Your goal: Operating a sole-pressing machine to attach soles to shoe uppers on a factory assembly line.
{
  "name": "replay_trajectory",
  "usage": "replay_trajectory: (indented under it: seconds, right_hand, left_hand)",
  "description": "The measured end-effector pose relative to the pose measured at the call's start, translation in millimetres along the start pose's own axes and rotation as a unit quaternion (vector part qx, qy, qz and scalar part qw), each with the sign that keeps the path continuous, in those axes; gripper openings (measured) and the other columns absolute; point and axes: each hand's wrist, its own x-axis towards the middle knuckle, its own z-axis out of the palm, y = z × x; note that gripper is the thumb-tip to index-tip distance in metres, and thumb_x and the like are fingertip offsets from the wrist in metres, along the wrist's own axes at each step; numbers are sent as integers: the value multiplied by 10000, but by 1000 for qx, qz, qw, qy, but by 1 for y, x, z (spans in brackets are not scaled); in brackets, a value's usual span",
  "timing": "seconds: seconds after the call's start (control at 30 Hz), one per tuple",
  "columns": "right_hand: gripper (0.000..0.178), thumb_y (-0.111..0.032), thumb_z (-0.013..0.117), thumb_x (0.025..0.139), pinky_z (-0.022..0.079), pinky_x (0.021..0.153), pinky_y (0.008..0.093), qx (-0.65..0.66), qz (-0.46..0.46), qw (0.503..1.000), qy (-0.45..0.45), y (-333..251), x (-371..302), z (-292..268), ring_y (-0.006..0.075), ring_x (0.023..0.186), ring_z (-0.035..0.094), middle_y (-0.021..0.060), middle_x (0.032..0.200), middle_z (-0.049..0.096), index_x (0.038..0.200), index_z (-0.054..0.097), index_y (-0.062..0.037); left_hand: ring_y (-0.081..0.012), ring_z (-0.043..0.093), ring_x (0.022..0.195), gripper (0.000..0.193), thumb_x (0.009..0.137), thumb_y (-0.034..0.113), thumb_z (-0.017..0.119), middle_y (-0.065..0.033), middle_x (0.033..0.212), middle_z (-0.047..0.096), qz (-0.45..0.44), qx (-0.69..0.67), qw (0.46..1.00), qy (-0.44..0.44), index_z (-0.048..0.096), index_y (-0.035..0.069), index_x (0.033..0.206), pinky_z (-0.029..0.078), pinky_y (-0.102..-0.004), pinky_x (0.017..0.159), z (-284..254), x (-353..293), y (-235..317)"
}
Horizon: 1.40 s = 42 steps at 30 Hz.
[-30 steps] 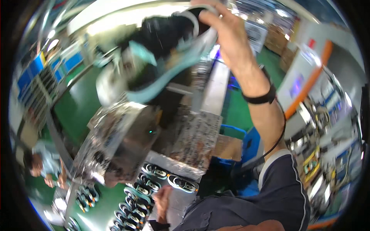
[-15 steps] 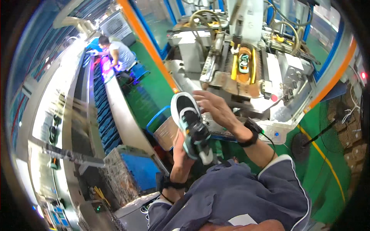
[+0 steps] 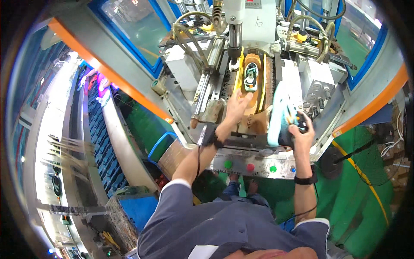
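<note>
My right hand [image 3: 303, 131] grips a mint-green and black sneaker [image 3: 280, 123] by its dark upper, over the front right of the machine. Its pale sole side faces left, and motion blurs it. My left hand [image 3: 237, 107] is empty, fingers apart, reaching forward at the front of the machine's brown mould bed [image 3: 257, 105]. Just beyond those fingertips, a second black, white and mint sneaker [image 3: 251, 77] lies in the mould between yellow side pads; I cannot tell whether the hand touches it.
A vertical press rod [image 3: 235, 39] hangs left of the mould. Coloured push buttons [image 3: 250, 167] line the machine's front panel. Orange frame posts [image 3: 108, 86] flank both sides. To the left runs a conveyor [image 3: 110, 142], with a blue-topped box [image 3: 137, 211] nearby; a fan [image 3: 371, 151] stands at right.
The sneaker has passed from my left hand to my right and moved rightward. My left hand now reaches forward toward the machine. The view has turned toward the machine.
</note>
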Motion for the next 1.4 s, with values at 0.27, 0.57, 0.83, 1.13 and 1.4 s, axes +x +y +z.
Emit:
replay_trajectory:
  seconds: [0.27,0.57,0.83,1.13,1.4]
  right_hand:
    - [472,-6,646,756,486,784,233,-129,-47,984,112,-13,60,-27,111,859,589,61,1015,605,1219,563,17]
    - [626,-360,766,627,515,828,350,-432,-2,902,1,-9,251,58,259,898,671,204,985,680,1103,641,27]
    - [409,-201,671,721,541,802,433,-546,-19,833,-88,101,268,226,402,931,665,297,968,665,1002,606,88]
    - [458,-199,674,774,558,764,455,-557,-65,827,-43,170,247,241,393,881,670,253,965,641,1101,441,23]
    - [254,-60,610,762,515,784,415,-244,-360,847,-307,90,-36,194,329,962,601,145,979,626,1015,600,-56]
  left_hand:
    - [-428,563,1115,775,742,343,754,-327,1165,573,74,267,953,123,425,-128,1262,449,-455,961,57,173,-95]
    - [-190,634,896,362,770,150,745,-124,975,662,-234,-288,928,-44,618,-32,1055,513,-304,749,-3,97,-33]
    - [-168,585,1027,621,773,50,732,-100,1159,596,-193,-285,938,38,453,-74,1313,463,-282,907,-170,-143,1]
    - [-181,658,955,413,853,54,652,-96,1104,656,-83,-329,879,336,531,-42,1236,530,-314,847,-199,-296,0]
    - [-174,672,871,366,861,78,652,-76,1049,675,-85,-356,823,434,560,-9,1205,549,-307,716,-148,-339,-10]
